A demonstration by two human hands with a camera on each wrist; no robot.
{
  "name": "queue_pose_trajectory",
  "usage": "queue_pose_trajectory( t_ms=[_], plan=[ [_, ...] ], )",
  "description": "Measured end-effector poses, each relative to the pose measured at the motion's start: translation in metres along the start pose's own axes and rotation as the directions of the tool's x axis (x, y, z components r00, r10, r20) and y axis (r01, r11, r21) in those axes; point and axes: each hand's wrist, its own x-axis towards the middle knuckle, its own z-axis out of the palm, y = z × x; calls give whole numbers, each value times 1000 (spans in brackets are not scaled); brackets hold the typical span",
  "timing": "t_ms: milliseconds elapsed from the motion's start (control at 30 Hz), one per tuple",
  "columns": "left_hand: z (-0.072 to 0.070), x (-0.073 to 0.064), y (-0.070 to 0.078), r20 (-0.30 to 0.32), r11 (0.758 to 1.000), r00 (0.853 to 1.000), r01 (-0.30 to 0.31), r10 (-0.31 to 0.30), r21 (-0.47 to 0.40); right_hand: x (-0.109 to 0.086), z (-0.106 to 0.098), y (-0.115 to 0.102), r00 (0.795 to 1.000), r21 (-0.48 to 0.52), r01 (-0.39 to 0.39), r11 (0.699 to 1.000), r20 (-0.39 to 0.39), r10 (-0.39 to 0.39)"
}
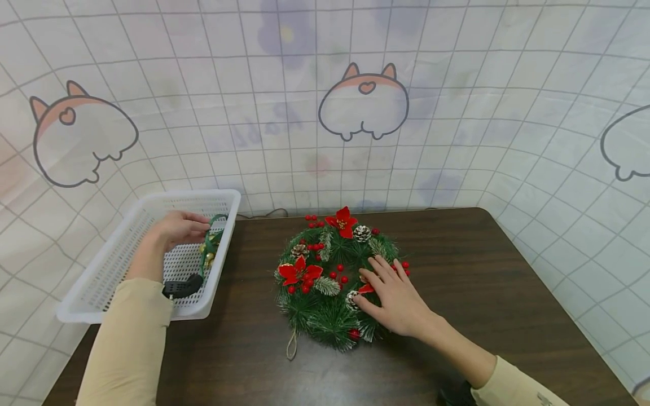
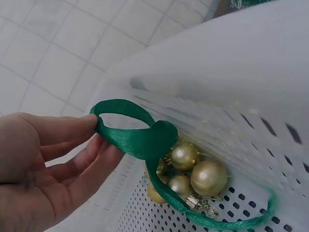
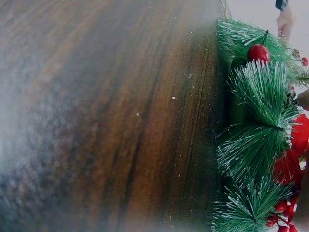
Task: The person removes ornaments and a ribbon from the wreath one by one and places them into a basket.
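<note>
Over the white plastic basket [image 1: 224,254], my left hand [image 1: 179,229] pinches a looped green ribbon [image 2: 161,140] between thumb and fingertips, as the left wrist view shows. The ribbon's tail hangs down into the basket, past several gold baubles [image 2: 209,178] lying on its perforated floor. My right hand [image 1: 398,301] rests with fingers spread on the right side of a green wreath [image 1: 332,324], which lies flat on the table. Red poinsettias [image 1: 342,222], red berries and frosted pine cones [image 1: 362,233] decorate the wreath. A twine loop [image 1: 291,345] sticks out at its front left.
The dark wooden table [image 1: 457,254] runs up to a wall covering [image 1: 284,158] with a grid and cartoon print. The basket stands at the table's left side, its walls raised around the baubles. A thin dark cable [image 1: 264,215] lies along the back edge.
</note>
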Motion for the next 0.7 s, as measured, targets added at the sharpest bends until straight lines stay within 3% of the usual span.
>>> queue_pose_trajectory(
  t_ms=[233,700],
  plan=[
    [3,-6,2,15,997,999,47,-48,57,0,0,0,1000,0,-2,1000,3,2],
    [3,-12,2,49,992,996,73,-78,106,0,0,0,1000,6,-9,1000,3,9]
  ],
)
